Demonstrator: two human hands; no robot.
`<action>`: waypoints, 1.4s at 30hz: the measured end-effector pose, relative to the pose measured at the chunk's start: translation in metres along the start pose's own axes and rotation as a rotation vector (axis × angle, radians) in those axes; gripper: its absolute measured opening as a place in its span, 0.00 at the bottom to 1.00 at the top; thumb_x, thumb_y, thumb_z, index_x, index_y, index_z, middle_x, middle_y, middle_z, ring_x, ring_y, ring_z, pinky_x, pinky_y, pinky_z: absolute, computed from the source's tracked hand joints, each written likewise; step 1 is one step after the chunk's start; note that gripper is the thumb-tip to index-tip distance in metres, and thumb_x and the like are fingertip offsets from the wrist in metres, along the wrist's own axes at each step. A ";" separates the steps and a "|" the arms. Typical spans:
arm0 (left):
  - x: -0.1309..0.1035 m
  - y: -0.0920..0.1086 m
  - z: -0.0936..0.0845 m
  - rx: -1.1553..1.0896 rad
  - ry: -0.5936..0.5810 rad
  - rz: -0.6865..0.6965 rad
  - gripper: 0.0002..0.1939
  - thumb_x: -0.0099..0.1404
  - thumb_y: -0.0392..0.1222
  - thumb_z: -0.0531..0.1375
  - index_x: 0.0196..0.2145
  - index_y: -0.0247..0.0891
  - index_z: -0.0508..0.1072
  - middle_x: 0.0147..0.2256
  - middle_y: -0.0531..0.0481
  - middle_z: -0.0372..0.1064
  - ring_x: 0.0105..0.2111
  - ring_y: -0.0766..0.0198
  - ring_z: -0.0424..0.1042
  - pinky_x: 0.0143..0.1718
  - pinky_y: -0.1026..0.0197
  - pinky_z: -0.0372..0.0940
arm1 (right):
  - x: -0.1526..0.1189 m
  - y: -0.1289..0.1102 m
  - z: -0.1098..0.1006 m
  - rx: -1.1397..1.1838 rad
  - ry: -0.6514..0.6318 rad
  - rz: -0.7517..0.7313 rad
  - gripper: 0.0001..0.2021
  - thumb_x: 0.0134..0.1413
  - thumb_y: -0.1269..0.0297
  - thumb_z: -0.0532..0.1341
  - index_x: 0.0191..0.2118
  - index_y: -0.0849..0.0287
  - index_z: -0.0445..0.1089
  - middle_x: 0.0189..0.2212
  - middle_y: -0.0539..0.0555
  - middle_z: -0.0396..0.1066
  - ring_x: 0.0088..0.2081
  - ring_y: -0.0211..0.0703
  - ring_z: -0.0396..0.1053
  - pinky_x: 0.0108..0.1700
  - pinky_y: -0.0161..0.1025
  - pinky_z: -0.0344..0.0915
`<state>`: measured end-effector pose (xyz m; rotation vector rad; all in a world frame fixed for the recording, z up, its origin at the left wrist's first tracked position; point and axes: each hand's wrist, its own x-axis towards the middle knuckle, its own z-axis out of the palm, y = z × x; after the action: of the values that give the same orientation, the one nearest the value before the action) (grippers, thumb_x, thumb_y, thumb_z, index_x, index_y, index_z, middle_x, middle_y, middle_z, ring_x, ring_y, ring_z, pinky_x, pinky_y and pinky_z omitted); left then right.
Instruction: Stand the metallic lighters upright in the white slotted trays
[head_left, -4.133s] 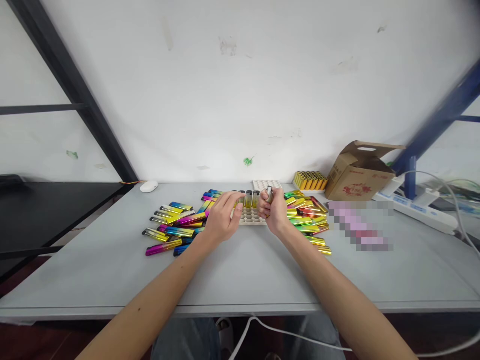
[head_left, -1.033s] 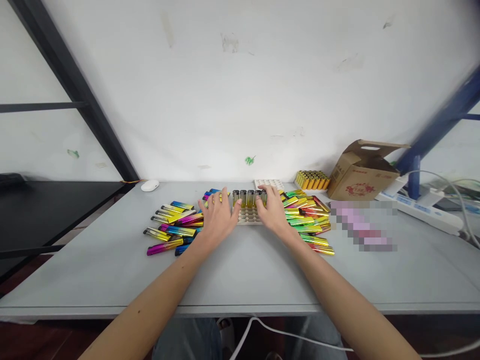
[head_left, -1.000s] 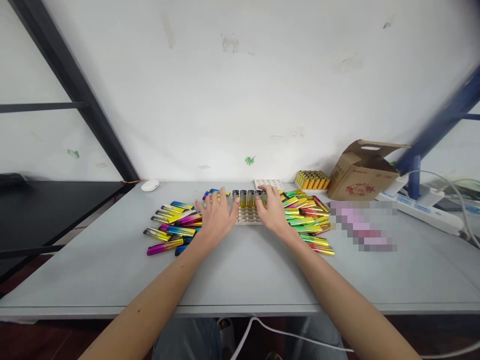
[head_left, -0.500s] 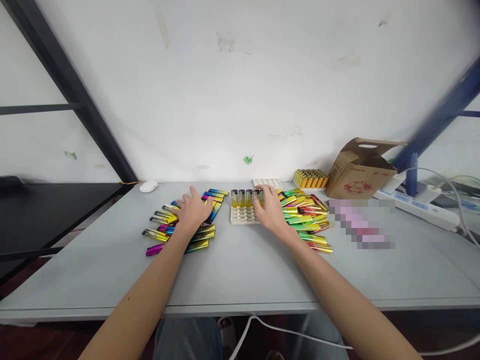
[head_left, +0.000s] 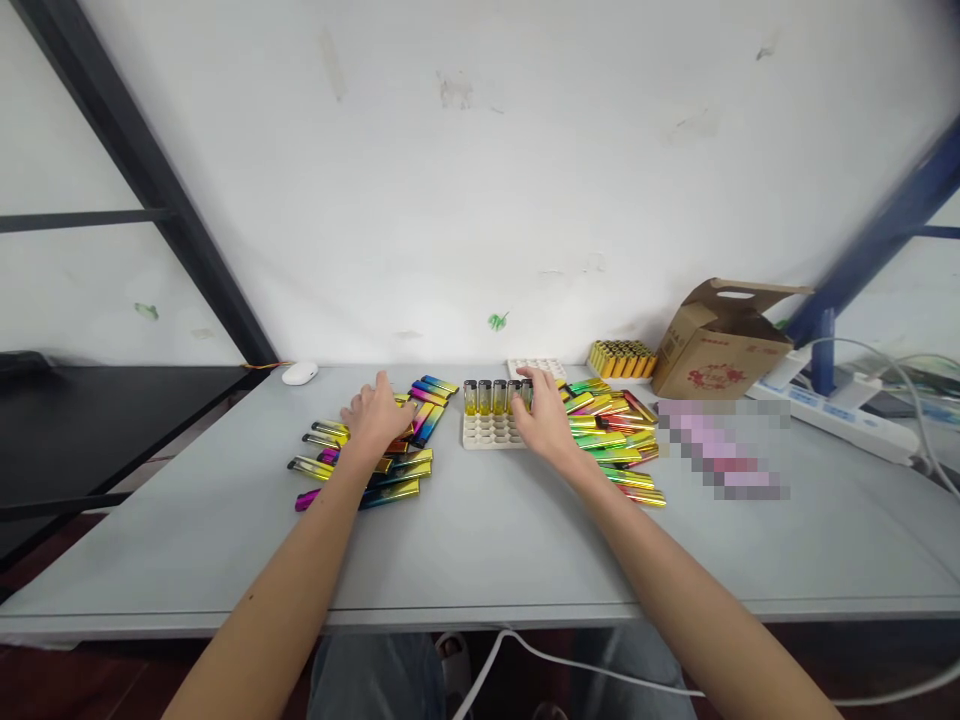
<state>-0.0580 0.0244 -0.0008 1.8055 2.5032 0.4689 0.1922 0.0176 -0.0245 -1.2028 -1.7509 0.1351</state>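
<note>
At the far left of the grey worktop [head_left: 480,560], a white rounded case [head_left: 300,373] lies near the wall [head_left: 360,220]. To its right and nearer the person is a loose left pile [head_left: 401,468] of metallic lighters in yellow, magenta and blue, lying flat and overlapping. The left hand [head_left: 373,415] is over this pile, fingers bent and thumb extended to the right; whether it pinches a lighter cannot be told. At centre, a white holed tray [head_left: 491,433] carries a row of clear-and-yellow lighters [head_left: 492,398] with dark tops, standing upright along its far side; nearer holes are unfilled. The right hand [head_left: 544,415] is at the right end of this row, thumb in front and fingers curved over and behind; how firmly it grips cannot be told. Behind it lies a second white tray [head_left: 534,367]. Right of the hand is a right pile [head_left: 619,455] of green, yellow and red metallic lighters. Beyond it, upright orange-yellow lighters [head_left: 622,360] stand packed together beside an open cardboard box [head_left: 720,350], followed by a white power strip [head_left: 851,420].
</note>
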 end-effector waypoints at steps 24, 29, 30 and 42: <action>0.004 -0.005 -0.008 -0.030 0.079 -0.116 0.44 0.54 0.59 0.59 0.61 0.31 0.55 0.51 0.26 0.67 0.54 0.33 0.65 0.52 0.37 0.57 | 0.000 -0.003 -0.001 -0.041 0.014 -0.040 0.16 0.55 0.67 0.54 0.50 0.62 0.65 0.49 0.64 0.66 0.53 0.56 0.63 0.57 0.55 0.60; -0.011 0.014 -0.014 -0.218 0.378 0.167 0.41 0.59 0.52 0.59 0.64 0.32 0.51 0.57 0.33 0.64 0.57 0.41 0.62 0.57 0.45 0.57 | 0.002 -0.012 -0.008 0.059 0.184 -0.082 0.12 0.55 0.68 0.53 0.44 0.58 0.68 0.45 0.60 0.70 0.52 0.53 0.65 0.55 0.52 0.62; -0.016 0.019 -0.014 -0.269 0.437 0.273 0.40 0.60 0.51 0.59 0.64 0.33 0.51 0.58 0.35 0.62 0.59 0.44 0.61 0.59 0.47 0.56 | 0.002 -0.014 -0.010 0.117 0.185 -0.090 0.11 0.55 0.69 0.52 0.42 0.57 0.68 0.43 0.58 0.71 0.49 0.51 0.67 0.53 0.50 0.64; -0.063 0.058 0.008 -0.436 0.693 1.040 0.39 0.60 0.49 0.62 0.64 0.43 0.49 0.59 0.37 0.62 0.58 0.47 0.64 0.57 0.46 0.60 | 0.007 -0.031 -0.015 0.824 -0.043 0.341 0.13 0.53 0.53 0.61 0.40 0.55 0.71 0.29 0.52 0.74 0.25 0.40 0.69 0.27 0.38 0.66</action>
<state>0.0182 -0.0161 -0.0033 2.8816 1.1841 1.7134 0.1833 0.0012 0.0048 -0.8543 -1.2816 0.9857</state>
